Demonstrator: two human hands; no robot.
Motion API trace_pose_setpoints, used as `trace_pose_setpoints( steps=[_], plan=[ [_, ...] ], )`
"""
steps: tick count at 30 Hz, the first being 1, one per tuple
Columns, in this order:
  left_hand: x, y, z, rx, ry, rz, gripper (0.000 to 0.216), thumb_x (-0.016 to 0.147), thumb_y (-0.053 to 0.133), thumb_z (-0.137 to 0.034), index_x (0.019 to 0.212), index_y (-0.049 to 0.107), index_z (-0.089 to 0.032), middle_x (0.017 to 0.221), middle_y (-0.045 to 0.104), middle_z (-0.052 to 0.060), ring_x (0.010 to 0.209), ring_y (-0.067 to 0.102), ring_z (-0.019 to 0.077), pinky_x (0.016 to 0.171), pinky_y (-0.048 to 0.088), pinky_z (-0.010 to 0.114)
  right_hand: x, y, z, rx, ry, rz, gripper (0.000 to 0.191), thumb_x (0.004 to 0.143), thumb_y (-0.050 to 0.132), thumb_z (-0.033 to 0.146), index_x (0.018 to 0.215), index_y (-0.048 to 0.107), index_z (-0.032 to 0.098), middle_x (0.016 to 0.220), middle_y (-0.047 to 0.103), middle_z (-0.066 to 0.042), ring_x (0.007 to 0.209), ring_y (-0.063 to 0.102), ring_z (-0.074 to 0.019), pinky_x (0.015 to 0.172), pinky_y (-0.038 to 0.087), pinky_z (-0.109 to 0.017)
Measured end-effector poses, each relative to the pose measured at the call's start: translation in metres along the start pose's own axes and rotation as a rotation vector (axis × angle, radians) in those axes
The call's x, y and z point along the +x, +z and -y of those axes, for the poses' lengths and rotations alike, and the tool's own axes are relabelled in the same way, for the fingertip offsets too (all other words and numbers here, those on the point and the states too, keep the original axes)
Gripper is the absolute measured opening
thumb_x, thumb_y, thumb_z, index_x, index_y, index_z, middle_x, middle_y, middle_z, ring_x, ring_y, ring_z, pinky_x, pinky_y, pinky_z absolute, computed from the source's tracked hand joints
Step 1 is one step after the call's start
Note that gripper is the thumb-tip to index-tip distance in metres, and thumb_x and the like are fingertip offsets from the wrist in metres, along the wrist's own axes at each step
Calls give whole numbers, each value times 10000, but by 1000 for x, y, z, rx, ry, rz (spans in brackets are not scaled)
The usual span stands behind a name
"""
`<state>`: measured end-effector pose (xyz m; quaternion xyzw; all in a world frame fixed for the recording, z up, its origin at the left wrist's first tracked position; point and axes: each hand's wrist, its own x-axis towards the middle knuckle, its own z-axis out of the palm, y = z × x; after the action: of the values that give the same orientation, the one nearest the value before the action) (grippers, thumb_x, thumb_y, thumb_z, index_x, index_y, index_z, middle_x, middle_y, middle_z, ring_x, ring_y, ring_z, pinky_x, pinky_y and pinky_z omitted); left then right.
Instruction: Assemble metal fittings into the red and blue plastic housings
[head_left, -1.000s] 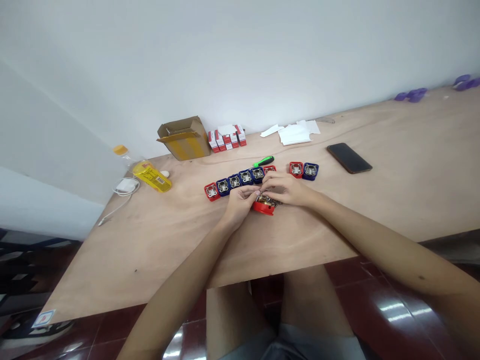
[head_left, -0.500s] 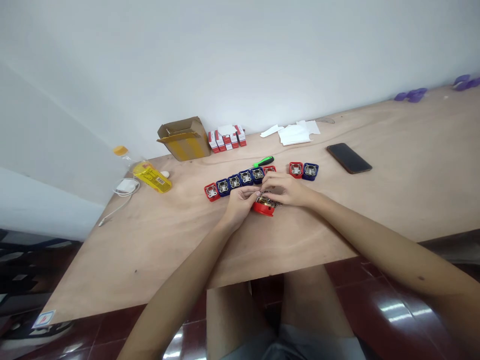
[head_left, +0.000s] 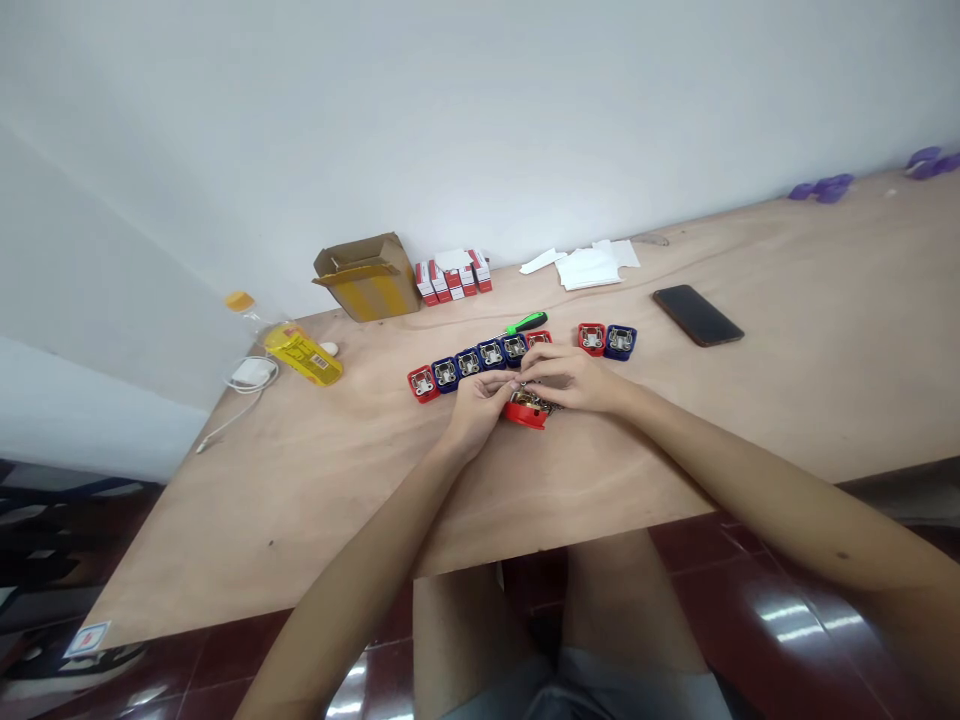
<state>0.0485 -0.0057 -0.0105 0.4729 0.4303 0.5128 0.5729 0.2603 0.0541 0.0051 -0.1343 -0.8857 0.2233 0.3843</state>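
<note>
My left hand (head_left: 481, 408) and my right hand (head_left: 574, 378) meet over a shallow red plastic piece (head_left: 527, 413) holding brass- and silver-coloured metal parts. Fingertips of both hands are pinched together at one small spot, on a tiny part I cannot make out. Just beyond them runs a slanting row of red and blue plastic-cased metal clamps (head_left: 468, 363), its right end partly hidden by my right hand. A separate red clamp (head_left: 592, 339) and a blue clamp (head_left: 621, 342) stand side by side to the right. Behind the row lies a green and black screwdriver (head_left: 527, 323).
At the back stand an open cardboard box (head_left: 369, 280) and small red-and-white boxes (head_left: 454, 277), with white papers (head_left: 589, 268) beside them. A phone (head_left: 697, 315) lies right. A yellow-labelled bottle (head_left: 304, 352) and white charger (head_left: 253, 373) are left; purple items (head_left: 823, 189) lie far right.
My fingers have shifted very slightly over the red piece, keeping their pinch. The other things on the table have stayed in place.
</note>
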Motion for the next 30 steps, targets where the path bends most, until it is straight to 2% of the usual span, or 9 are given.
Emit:
trace_pose_setpoints(
  steps=[10, 15, 20, 25, 28, 30],
  plan=[
    [3, -2, -1, -124, -56, -29, 477, 711, 998, -447, 1010, 828, -117, 957, 857, 126, 816, 801, 218, 806, 617, 334, 0, -2, 2, -23, 15, -35, 184, 1056, 635, 248, 1153, 789, 218, 1100, 722, -105, 1006, 701, -237, 908, 608, -426],
    [0, 1, -8, -196, -85, -15, 458, 705, 1010, -398, 995, 822, -98, 943, 851, 128, 785, 787, 198, 790, 600, 311, -1, -2, 3, -8, 6, 1, 317, 1087, 564, 228, 1363, 720, 241, 1224, 690, -128, 1132, 671, -264, 980, 598, -477],
    [-3, 4, -16, -232, -118, -12, 452, 682, 1024, -389, 976, 830, -106, 878, 841, 106, 718, 749, 169, 735, 576, 287, 1, -1, 3, 1, 17, -11, 240, 1095, 561, 239, 1254, 741, 224, 1145, 702, -118, 1070, 675, -267, 969, 591, -481],
    [-3, 5, -19, -270, -126, -15, 470, 632, 1046, -409, 924, 833, -110, 796, 816, 80, 664, 713, 143, 686, 554, 261, 0, 2, 2, 4, -2, -21, 308, 1111, 529, 240, 1365, 702, 256, 1260, 694, -124, 1159, 668, -275, 1025, 579, -503],
    [-3, 5, -19, -275, -140, -22, 473, 624, 1050, -392, 933, 837, -104, 797, 813, 79, 650, 695, 134, 672, 550, 260, -1, 3, 1, 3, 3, -47, 247, 1103, 552, 242, 1281, 724, 238, 1171, 701, -116, 1096, 664, -272, 984, 583, -488],
    [-3, 5, -18, -282, -143, -23, 460, 618, 1052, -377, 917, 836, -102, 773, 801, 69, 634, 678, 130, 665, 553, 268, -1, 4, 0, 11, 3, -53, 252, 1103, 554, 238, 1300, 711, 233, 1177, 704, -119, 1098, 665, -271, 976, 583, -479]
  ],
)
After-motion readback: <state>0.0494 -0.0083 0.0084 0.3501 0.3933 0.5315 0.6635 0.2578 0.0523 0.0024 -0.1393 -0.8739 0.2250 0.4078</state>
